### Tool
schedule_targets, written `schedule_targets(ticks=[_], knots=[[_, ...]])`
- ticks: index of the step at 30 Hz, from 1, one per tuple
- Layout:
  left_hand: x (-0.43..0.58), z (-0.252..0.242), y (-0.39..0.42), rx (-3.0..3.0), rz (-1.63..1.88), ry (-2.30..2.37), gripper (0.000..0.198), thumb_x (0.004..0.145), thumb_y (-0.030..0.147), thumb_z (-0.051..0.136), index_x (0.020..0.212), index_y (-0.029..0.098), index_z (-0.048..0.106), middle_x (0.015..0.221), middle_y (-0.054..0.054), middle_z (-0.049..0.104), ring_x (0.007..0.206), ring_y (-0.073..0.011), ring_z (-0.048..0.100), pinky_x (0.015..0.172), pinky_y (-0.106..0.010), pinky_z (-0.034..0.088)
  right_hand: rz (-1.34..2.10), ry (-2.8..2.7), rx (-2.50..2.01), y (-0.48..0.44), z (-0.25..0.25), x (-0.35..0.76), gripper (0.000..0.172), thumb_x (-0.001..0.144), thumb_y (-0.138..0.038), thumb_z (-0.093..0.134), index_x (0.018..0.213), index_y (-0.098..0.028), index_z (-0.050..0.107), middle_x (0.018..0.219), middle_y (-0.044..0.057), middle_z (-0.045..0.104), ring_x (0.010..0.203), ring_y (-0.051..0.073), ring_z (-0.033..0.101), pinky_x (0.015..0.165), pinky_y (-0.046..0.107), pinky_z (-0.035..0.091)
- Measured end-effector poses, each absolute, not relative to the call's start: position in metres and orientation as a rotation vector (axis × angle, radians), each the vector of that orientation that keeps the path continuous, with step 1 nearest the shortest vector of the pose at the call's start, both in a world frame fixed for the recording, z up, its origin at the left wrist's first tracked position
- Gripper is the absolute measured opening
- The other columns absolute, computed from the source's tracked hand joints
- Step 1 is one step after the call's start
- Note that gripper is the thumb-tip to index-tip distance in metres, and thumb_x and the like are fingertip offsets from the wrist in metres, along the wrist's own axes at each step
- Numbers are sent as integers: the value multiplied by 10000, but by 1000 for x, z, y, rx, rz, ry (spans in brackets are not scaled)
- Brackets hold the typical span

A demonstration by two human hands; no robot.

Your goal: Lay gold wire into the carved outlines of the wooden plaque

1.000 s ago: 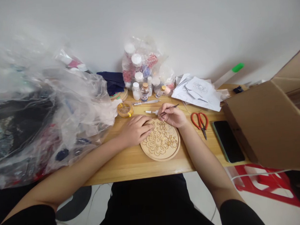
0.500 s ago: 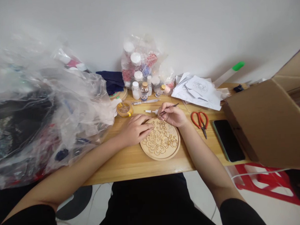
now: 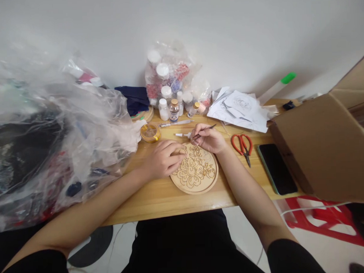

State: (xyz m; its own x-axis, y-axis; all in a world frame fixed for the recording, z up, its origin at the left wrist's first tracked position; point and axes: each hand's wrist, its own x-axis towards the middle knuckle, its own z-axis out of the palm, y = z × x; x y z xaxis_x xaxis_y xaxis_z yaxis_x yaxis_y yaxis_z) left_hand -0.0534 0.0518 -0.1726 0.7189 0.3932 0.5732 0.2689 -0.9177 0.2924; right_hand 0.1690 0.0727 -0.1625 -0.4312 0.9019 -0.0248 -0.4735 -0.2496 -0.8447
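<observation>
A round wooden board (image 3: 195, 187) lies on the table, with a flower pattern outlined in gold wire on its face. My left hand (image 3: 165, 159) rests over the board's upper left edge, its fingers spread and the tips on the surface; nothing shows in them. In my right hand (image 3: 210, 138), above the upper edge, are dark slim tweezers (image 3: 212, 126), pinched between thumb and fingers. Their tips are too small to make out. A white-capped glue tube (image 3: 179, 135) lies just behind, partly hidden by my right hand.
Orange-handled pliers (image 3: 242, 146) and a phone (image 3: 277, 169) lie to the right, beside a cardboard box (image 3: 322, 151). A gold wire spool (image 3: 150, 133), a pen (image 3: 177, 123), small bottles (image 3: 174, 111) and papers (image 3: 239, 110) are behind. Plastic bags (image 3: 89, 127) crowd the left.
My left hand's fingers have shifted slightly over the board. The right hand keeps the tweezers in nearly the same place. The view has moved very little.
</observation>
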Motion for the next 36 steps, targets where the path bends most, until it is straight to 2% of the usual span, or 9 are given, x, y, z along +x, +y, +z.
schedule_targets(ticks=[7, 17, 36], knots=[[-52, -171, 53, 2675, 938, 649, 188, 932, 215, 503, 922, 158, 681, 1056, -105, 634, 980, -220, 559, 848, -406, 482, 1832, -997, -666, 73, -162, 169, 23, 672, -181, 609, 667, -167, 592, 514, -14, 598, 496, 116, 541, 539, 260, 442], [-52, -174, 54, 2701, 812, 674, 215, 935, 275, 514, 1026, 174, 681, 1135, -122, 598, 1025, -249, 537, 883, -438, 467, 1827, -1002, -643, 73, -162, 169, 25, 673, -186, 611, 671, -165, 598, 514, -15, 600, 497, 118, 544, 528, 249, 435], [-52, -173, 54, 2755, 768, 672, 239, 954, 277, 480, 1013, 183, 691, 1154, -122, 590, 1055, -253, 525, 889, -446, 468, 1816, -997, -707, 74, -162, 169, 82, 688, -211, 631, 646, -172, 574, 505, -22, 572, 481, 115, 523, 528, 261, 444]])
